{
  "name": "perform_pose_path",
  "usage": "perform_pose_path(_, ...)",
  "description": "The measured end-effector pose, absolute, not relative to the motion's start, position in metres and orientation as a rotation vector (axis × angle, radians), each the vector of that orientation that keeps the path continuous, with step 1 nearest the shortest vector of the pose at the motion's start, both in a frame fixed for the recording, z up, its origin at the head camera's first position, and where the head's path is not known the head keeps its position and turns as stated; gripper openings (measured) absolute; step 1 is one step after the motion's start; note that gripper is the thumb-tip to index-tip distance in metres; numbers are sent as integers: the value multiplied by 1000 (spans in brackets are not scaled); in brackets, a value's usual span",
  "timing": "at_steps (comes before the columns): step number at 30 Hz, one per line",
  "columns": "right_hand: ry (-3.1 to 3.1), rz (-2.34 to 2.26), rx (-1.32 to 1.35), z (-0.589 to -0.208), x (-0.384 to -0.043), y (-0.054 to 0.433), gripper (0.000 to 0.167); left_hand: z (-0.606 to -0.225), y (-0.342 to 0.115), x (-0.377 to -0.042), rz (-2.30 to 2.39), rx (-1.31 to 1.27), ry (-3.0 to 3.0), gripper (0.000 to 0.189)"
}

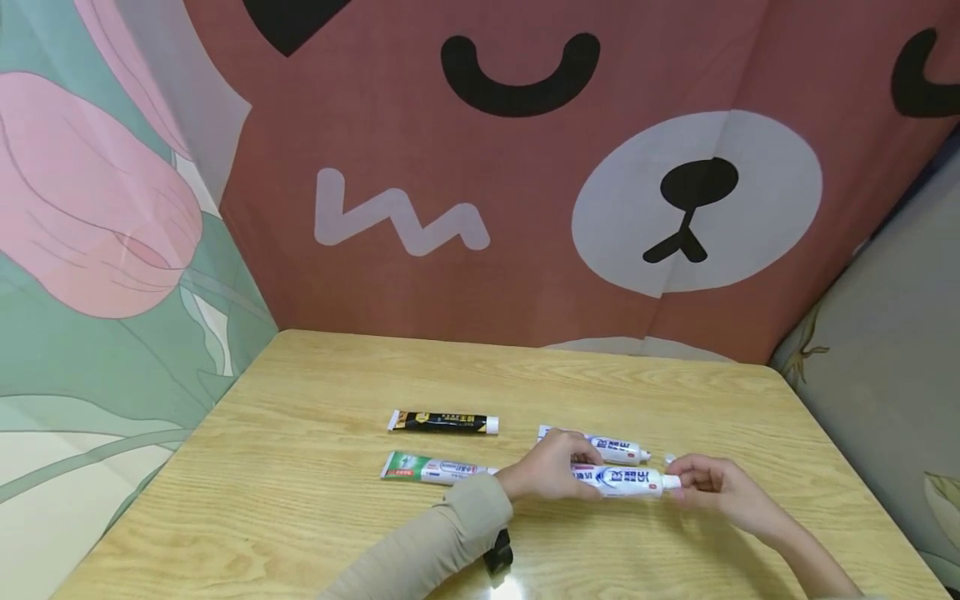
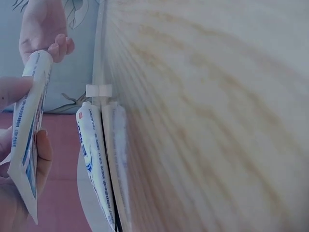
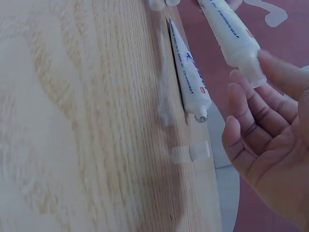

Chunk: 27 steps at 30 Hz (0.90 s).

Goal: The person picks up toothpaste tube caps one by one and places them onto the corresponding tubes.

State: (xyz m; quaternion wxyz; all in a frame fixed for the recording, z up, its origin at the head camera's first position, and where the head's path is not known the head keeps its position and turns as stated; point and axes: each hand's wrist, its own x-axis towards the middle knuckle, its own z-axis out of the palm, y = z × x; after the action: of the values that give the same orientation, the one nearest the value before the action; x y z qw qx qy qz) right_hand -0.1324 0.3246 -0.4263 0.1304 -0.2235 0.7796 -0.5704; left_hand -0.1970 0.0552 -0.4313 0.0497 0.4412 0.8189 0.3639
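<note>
My left hand (image 1: 551, 467) grips a white toothpaste tube (image 1: 628, 481) with blue lettering, holding it just above the table. At that tube's right end, my right hand (image 1: 727, 493) pinches its white cap (image 3: 253, 75) between thumb and fingers. Right behind lies a second white toothpaste tube (image 1: 618, 450), partly hidden by the left hand. Its nozzle (image 3: 201, 116) is bare in the right wrist view. A loose white cap (image 3: 199, 151) sits on the table a little beyond that nozzle.
A black toothpaste tube (image 1: 446, 422) with a white cap lies farther back on the left. Closer in, a green and white tube (image 1: 423, 468) runs behind the left wrist. The wooden table (image 1: 300, 500) meets a printed cloth (image 1: 420, 292) at its back edge.
</note>
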Motion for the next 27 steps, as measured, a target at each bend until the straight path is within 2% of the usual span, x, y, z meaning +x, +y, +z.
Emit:
perform_pose_path(7,2292,-1623,-672,-428,-131,325,15,-428,56,-194,1081,1321,2481,33)
perform_pose_path(12,2216,-1612,-756,-428,-133,328,20,-426,56,-194,1052,1335,2490,34)
perform_pose_path(21,2237,-1629,-608,-426,-130,328,24,-425,56,-194,1038,1370,2507,33)
perform_pose_path(27,2228,-1641,-668,-428,-131,327,18,-425,57,-195,1038,1355,2495,33)
